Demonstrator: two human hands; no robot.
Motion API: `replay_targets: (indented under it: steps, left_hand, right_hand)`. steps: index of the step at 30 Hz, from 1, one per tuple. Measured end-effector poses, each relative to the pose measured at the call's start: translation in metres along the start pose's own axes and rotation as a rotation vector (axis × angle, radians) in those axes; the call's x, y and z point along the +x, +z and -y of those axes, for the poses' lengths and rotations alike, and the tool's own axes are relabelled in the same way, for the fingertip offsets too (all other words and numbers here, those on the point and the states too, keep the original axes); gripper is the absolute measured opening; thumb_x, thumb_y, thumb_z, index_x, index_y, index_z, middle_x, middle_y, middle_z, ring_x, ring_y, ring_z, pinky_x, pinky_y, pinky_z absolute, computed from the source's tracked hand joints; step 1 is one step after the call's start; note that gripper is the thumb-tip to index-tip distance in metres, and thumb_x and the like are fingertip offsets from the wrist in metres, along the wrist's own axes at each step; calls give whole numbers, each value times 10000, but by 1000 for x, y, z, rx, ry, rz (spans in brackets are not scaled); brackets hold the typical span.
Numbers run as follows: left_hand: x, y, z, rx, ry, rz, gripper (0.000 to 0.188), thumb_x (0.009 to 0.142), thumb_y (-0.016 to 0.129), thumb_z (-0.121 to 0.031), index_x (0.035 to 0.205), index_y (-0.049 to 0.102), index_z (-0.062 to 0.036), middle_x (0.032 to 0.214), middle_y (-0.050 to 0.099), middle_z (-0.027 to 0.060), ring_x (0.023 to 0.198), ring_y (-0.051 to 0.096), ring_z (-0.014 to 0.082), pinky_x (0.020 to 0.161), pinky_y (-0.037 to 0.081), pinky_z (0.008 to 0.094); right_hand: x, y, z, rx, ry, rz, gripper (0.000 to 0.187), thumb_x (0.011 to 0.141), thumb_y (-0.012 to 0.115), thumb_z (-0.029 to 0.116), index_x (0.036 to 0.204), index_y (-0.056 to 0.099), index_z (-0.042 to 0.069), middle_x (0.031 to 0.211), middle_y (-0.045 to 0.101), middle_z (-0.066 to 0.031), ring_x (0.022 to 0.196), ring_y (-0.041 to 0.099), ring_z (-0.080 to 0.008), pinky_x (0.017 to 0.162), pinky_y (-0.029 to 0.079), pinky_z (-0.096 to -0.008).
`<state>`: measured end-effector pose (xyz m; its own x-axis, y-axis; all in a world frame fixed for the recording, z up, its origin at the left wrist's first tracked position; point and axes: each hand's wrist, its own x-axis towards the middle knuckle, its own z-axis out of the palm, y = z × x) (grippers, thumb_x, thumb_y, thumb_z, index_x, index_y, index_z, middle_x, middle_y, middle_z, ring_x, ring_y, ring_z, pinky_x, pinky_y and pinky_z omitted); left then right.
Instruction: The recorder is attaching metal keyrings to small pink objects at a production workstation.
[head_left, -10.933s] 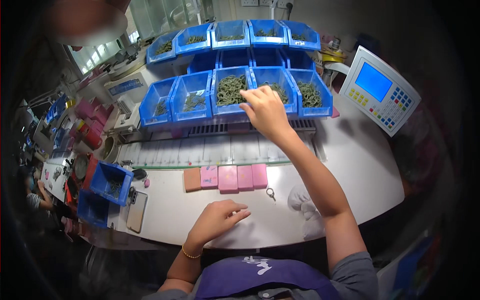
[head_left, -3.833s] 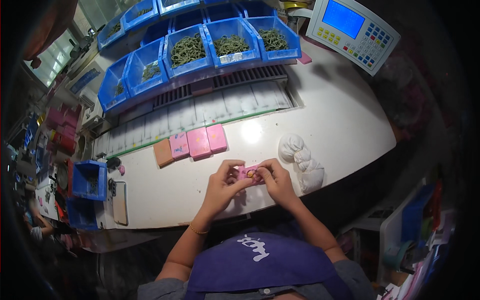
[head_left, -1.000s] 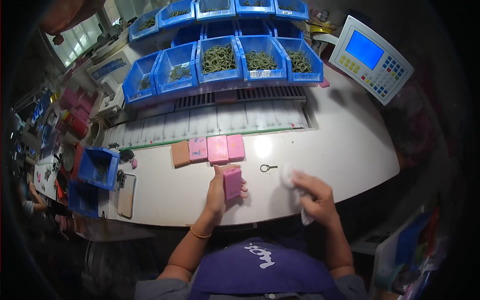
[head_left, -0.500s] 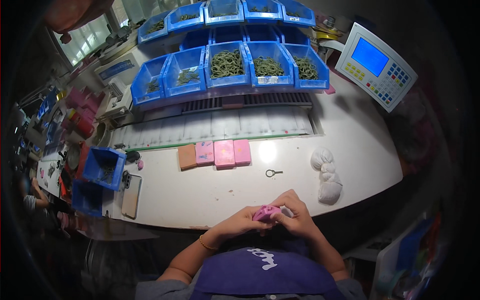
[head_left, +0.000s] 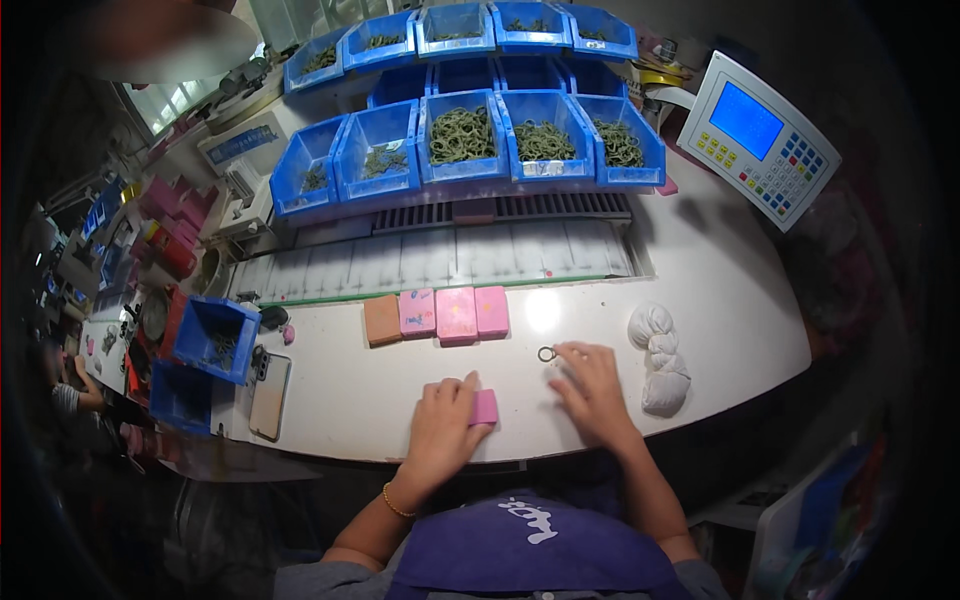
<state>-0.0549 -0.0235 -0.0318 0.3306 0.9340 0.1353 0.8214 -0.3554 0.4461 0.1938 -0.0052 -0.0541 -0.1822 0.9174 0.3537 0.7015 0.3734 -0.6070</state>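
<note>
My left hand (head_left: 445,420) is closed around a small pink rubber mould (head_left: 484,407), pressing it on the white bench near the front edge. Part of the mould is hidden under the fingers. To the right, my right hand (head_left: 595,390) reaches forward with thumb and fingers apart. Its fingertips are at a small metal ring tool (head_left: 546,354); they cover the tool's handle, so only the ring end shows. Beyond my hands stand several block moulds in a row: a brown one (head_left: 382,320) and pink ones (head_left: 457,315).
A knotted white cloth bag (head_left: 660,360) lies at the right. At the left are a phone (head_left: 269,396) and blue bins (head_left: 215,340). Blue bins of greenish pieces (head_left: 462,135) stand at the back, with a keypad panel (head_left: 760,135) to their right.
Both hands have moved forward from the front edge onto the bench. The right has let go of the pink mould and gone to the ring tool; the left has set the mould down, still gripping it.
</note>
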Motion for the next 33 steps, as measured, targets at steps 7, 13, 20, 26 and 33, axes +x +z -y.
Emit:
replay_targets:
  steps: [7, 13, 20, 26, 33]
  left_hand:
    - [46, -20, 28, -180, -94, -178, 511, 787, 753, -328, 1170, 635, -12, 960, 611, 194, 911, 585, 368, 819, 490, 445]
    - [185, -1, 119, 158, -335, -504, 501, 835, 705, -337, 1183, 588, 3, 1039, 599, 205, 980, 585, 387, 832, 488, 460]
    - [143, -4, 99, 339, -115, -634, 436, 814, 741, -268, 1152, 624, -19, 1037, 609, 153, 903, 588, 323, 722, 494, 409]
    - [39, 23, -11, -1055, -165, 66, 262, 898, 726, -138, 1142, 722, -41, 846, 590, -34, 702, 473, 51, 622, 399, 207]
    - [36, 27, -38, -1412, -302, -87, 124, 922, 681, -88, 949, 734, 21, 769, 518, -45, 610, 356, 14, 517, 249, 203]
  right_hand:
    - [15, 19, -29, -174, 20, -135, 284, 836, 713, 140, 1098, 646, 57, 1112, 607, -88, 1035, 510, -305, 898, 392, -418]
    - [11, 31, -17, -192, 70, -199, 106, 864, 674, 102, 931, 625, 38, 1004, 621, -106, 956, 535, -302, 839, 394, -415]
    - [-5, 28, -9, 299, 223, -445, 137, 923, 608, 22, 1055, 613, -17, 905, 647, -159, 801, 639, -307, 732, 511, -393]
    - [2, 37, 41, 247, -131, -441, 256, 867, 662, -60, 1074, 527, 9, 900, 625, -162, 764, 644, -313, 678, 520, -383]
    - [-10, 38, 60, 534, -6, -375, 265, 916, 619, -23, 1126, 466, 25, 903, 615, -127, 820, 627, -255, 709, 513, -356]
